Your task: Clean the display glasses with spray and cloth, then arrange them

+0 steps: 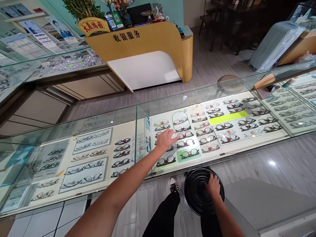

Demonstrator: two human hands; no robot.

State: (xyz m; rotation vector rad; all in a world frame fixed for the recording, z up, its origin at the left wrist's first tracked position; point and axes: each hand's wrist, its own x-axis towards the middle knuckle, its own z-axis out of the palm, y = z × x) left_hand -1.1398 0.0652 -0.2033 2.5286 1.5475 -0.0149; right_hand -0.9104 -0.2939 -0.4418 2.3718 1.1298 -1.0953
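Observation:
My left hand (pixel 166 140) is over the glass display case (pixel 138 138), above rows of eyeglasses (pixel 185 143). One digit extends to the right while the other fingers look partly bent; nothing shows in the hand. Whether it touches the glass is hard to tell. Lower right, my right hand (pixel 213 186) is closed at the middle of a round black stool (pixel 194 197) with ringed ridges. Its thumb side is at the dark centre, and the exact grip is partly hidden. The stool is close to the case's front edge, beside my legs.
A wood-coloured counter (pixel 158 36) stands behind the case. More eyeglasses (pixel 85 177) lie in the left section. A brown round stool (pixel 229 84) is behind the glass, and a plastic-wrapped grey panel (pixel 275 46) leans at upper right. A grey box-like surface (pixel 266 200) is at lower right.

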